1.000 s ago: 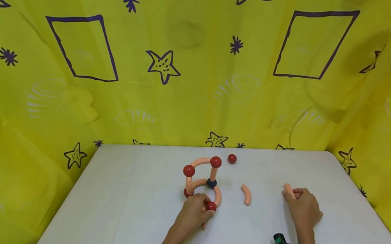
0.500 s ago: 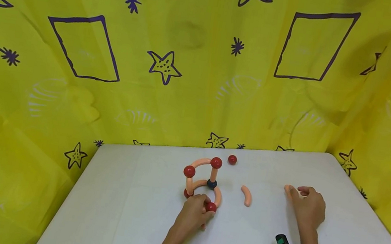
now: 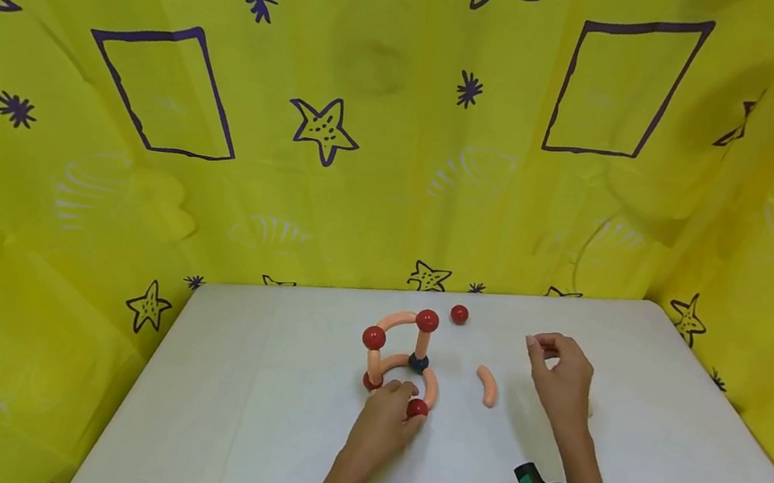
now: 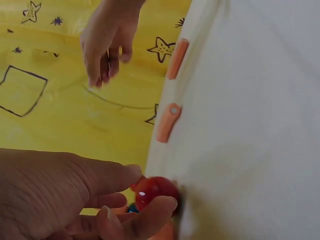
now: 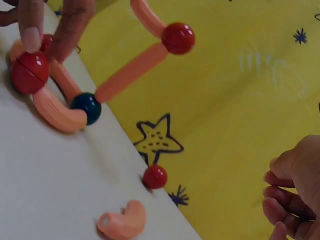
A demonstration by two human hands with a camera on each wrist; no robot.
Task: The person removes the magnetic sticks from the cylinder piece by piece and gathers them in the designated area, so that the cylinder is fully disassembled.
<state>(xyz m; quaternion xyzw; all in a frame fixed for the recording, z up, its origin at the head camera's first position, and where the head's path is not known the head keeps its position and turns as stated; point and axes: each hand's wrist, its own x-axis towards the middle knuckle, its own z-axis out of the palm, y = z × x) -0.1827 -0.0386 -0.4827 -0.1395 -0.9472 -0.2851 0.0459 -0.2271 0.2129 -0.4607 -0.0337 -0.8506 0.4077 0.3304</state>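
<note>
My left hand (image 3: 381,420) pinches a red ball (image 4: 156,192) between thumb and fingers. This ball is part of a frame of red balls and peach rods joined at a dark blue ball (image 5: 86,108). One straight rod (image 5: 132,72) rises from the blue ball to an upper red ball (image 5: 178,38), and curved rods (image 3: 431,388) form the lower part. My right hand (image 3: 562,376) is raised over the table, fingers loosely bent, with nothing seen between them. A loose curved rod (image 3: 487,386) lies between the hands. Another peach rod (image 4: 178,59) lies mostly hidden behind the right wrist in the head view.
A single red ball (image 3: 459,314) sits near the back edge of the white table (image 3: 242,404). Behind and to the right hangs a yellow cloth (image 3: 376,215) with drawn stars and shapes.
My right hand has let go of the far-right rod and moved left and up, leaving that rod on the table. My left hand stays at the frame's red ball.
</note>
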